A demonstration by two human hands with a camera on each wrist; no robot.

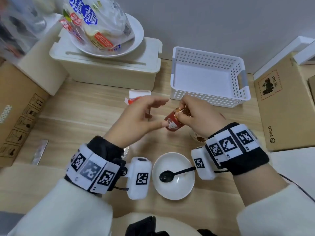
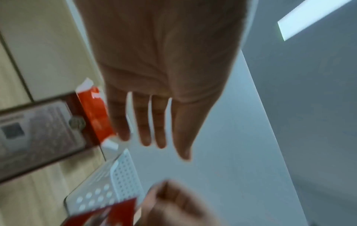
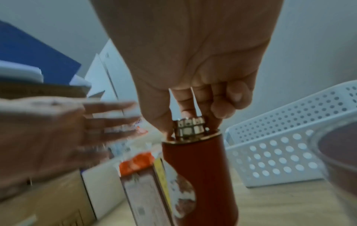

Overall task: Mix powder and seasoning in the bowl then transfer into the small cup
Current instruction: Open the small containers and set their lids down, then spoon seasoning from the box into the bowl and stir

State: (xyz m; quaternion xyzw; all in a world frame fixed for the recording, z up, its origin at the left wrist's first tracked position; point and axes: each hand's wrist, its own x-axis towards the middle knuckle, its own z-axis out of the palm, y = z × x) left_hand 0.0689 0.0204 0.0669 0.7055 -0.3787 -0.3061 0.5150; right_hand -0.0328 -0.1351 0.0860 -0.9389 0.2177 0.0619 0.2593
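Observation:
A red seasoning canister (image 1: pixel 172 124) (image 3: pixel 203 168) tilts above the wooden table at the centre. My right hand (image 1: pixel 196 113) (image 3: pixel 193 107) pinches its gold cap (image 1: pixel 185 111) (image 3: pixel 190 127) from above. My left hand (image 1: pixel 153 113) (image 2: pixel 154 122) is beside the canister with straight, spread fingers, its thumb close to the canister's base. Nearer to me stands a white bowl (image 1: pixel 177 189) with a black spoon (image 1: pixel 165 176) lying in it. A small glass cup (image 1: pixel 198 137) (image 3: pixel 343 152) with brown contents is partly hidden under my right wrist.
A red and white carton (image 1: pixel 134 99) (image 2: pixel 96 114) stands behind my left hand. A white perforated basket (image 1: pixel 208 77) sits at the back right. A cream lidded box (image 1: pixel 105 70) carries a plate with bags. Cardboard boxes (image 1: pixel 281 106) flank both sides.

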